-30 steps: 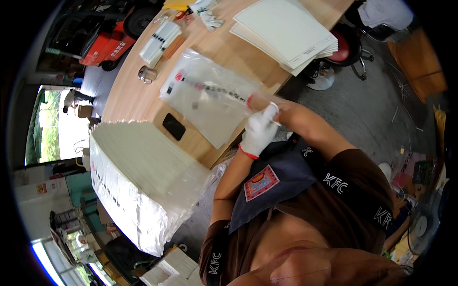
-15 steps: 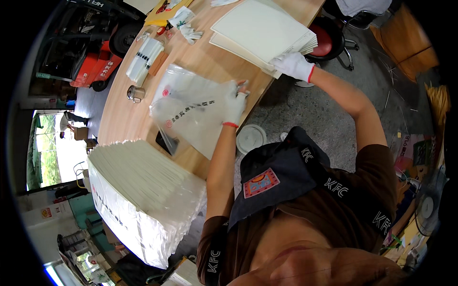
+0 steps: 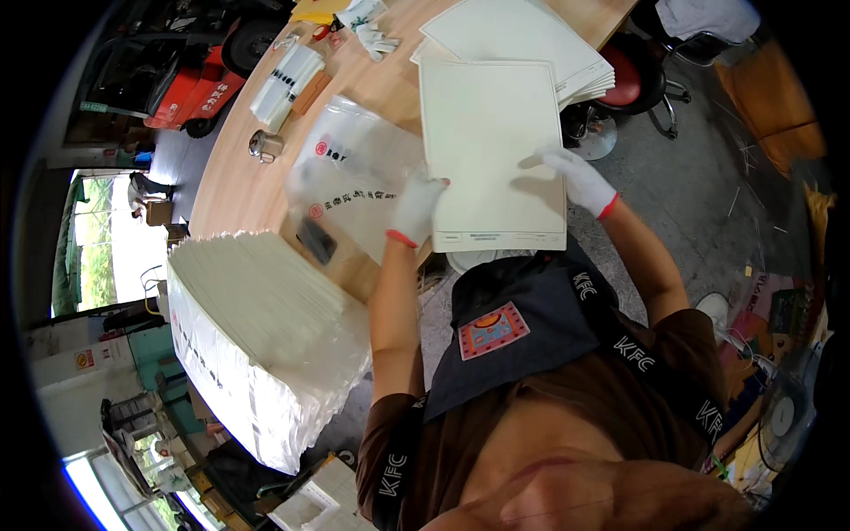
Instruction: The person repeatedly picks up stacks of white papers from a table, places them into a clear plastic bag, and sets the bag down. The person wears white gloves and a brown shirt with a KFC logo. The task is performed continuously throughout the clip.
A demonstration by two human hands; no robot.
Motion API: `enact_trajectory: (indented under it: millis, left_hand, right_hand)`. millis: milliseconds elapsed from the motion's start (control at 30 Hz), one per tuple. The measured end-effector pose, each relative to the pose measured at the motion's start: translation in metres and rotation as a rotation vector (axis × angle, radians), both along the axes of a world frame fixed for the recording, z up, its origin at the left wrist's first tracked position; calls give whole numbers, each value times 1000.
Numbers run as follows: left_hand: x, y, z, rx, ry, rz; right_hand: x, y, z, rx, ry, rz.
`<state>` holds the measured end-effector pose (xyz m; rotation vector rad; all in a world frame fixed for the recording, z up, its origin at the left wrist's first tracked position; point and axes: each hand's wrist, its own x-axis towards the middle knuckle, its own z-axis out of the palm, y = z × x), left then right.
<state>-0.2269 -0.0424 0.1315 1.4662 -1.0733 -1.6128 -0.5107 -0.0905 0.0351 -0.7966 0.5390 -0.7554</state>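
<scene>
A pale cream sheet (image 3: 491, 133) with a thin printed border lies upright in front of me, its lower edge past the table's near edge. My right hand (image 3: 580, 180), in a white glove with a red cuff, grips its right edge, one finger stretched across the face. My left hand (image 3: 418, 208), gloved alike, is closed at the corner of a clear printed plastic bag (image 3: 350, 146), its fingertips over the sheet's left edge. The fingers partly hide what they pinch. More pale sheets (image 3: 518, 35) lie fanned beyond.
A tall stack of bagged sheets (image 3: 266, 292) stands at left. A dark phone-like object (image 3: 315, 241) lies under the bag's edge. On the table (image 3: 235, 190) are a metal cup (image 3: 264, 146), a bundle of folded bags (image 3: 288, 80) and spare gloves (image 3: 376, 40). A red stool (image 3: 620, 78) stands far right.
My right hand has drawn one sheet off the far stack and brought it toward me and left, beside the bag. My left hand has stayed by the bag.
</scene>
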Motion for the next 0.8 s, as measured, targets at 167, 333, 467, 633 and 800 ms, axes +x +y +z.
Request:
enact_trajectory:
  millis: [167,333,467,633,800]
  left_hand:
    - [-87,43,-30,-211,-1019,-309]
    - [11,52,-52,-300,132,279]
    - [67,78,50,-307,419,648]
    - [66,119,68,-684,-502,408]
    - [11,151,56,-667,-905,137]
  right_hand:
    - [68,29,16,-600,797,-173]
    - [40,24,54,-1043,993,-59]
    - [40,20,100,-1648,999,170]
    - [82,22,121,-1954,1055,426]
    - [105,5,98,-1827,958,486]
